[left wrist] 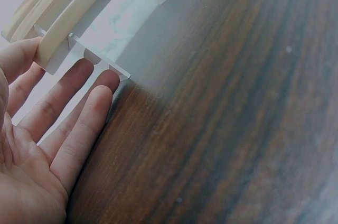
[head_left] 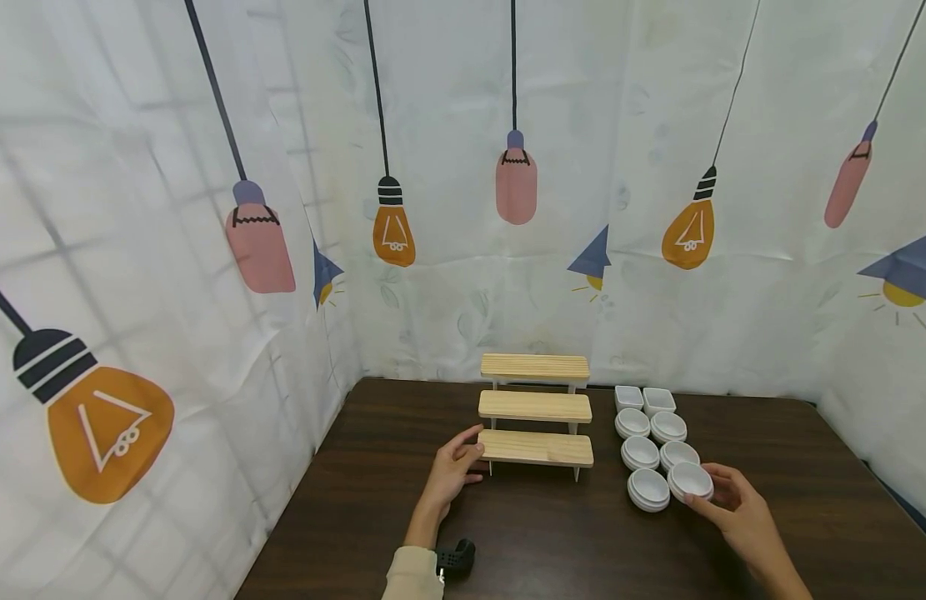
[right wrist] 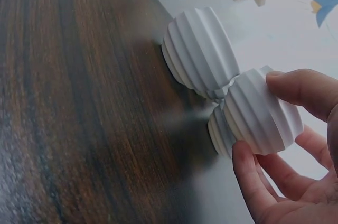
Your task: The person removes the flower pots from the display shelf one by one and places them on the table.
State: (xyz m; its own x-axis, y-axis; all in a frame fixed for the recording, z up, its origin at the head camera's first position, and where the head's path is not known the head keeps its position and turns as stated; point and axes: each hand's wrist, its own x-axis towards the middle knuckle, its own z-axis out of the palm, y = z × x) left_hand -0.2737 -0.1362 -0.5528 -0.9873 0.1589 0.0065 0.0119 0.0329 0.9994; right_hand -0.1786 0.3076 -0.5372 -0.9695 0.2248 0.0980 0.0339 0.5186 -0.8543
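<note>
A cluster of small white dishes (head_left: pixel 653 442) was set out on the dark wooden bench (head_left: pixel 553 533), to the right of a three-stepped wooden riser (head_left: pixel 535 417); the two farthest dishes were square, the rest round and ribbed on the outside. Every dish whose inside could be seen held nothing, and several of the round ones appeared to be stacked in pairs, though the exact count could not be settled. The nearest round dish (head_left: pixel 690 480) was gripped by the right hand (head_left: pixel 740 517), the thumb curled over its rim and the fingers beneath it; in the right wrist view it (right wrist: pixel 261 110) was seen raised just above another dish (right wrist: pixel 219 134) and beside a ribbed stack (right wrist: pixel 199 49). The left hand (head_left: pixel 453 471) was held loosely spread at the left end of the riser's lowest step, the thumb laid against the board's end and the straight fingers (left wrist: pixel 79 129) reaching under it beside a pale support leg (left wrist: pixel 105 65); nothing was clasped. The right forearm was cut off by the frame edge. A small black device (head_left: pixel 457 557) at the left wrist was too indistinct to be identified.
</note>
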